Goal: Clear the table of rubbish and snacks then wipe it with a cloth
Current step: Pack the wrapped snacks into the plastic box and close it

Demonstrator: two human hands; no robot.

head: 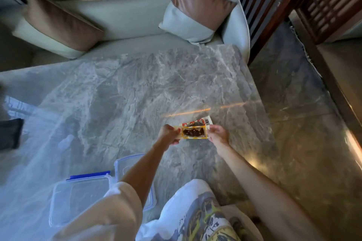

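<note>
A small snack packet (pixel 195 132) with a yellow border and a dark filling is held above the grey marble table (pixel 121 92) near its right edge. My left hand (pixel 169 135) grips the packet's left end. My right hand (pixel 218 135) pinches its right end. A second packet with red and white print (pixel 203 122) shows just behind the first; whether it lies on the table or is held I cannot tell.
A clear plastic box (pixel 78 199) with blue clips and its lid (pixel 125 164) sit at the table's near edge, under my left arm. A dark object (pixel 9 133) lies at the far left. A pale sofa (pixel 125 17) with two cushions stands behind the table.
</note>
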